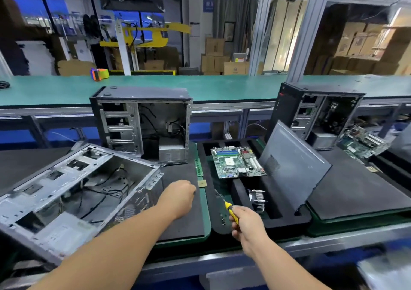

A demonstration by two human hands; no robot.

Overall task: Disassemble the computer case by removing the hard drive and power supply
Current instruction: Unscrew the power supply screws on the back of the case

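Taking the computer apart

The open computer case (73,192) lies on its side at the left. The left hand (179,197) rests curled beside it; holding something? Cannot tell. The right hand (246,224) grips a yellow screwdriver (231,210), probably for screws next.

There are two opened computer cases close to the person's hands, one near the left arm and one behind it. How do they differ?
The near case lies tilted on its side, opening facing up; the rear case stands upright, opening facing the camera. The near case sits beside the left hand; the rear case stands farther back, out of reach of both hands. Both are bare grey metal shells with loose black cables inside.
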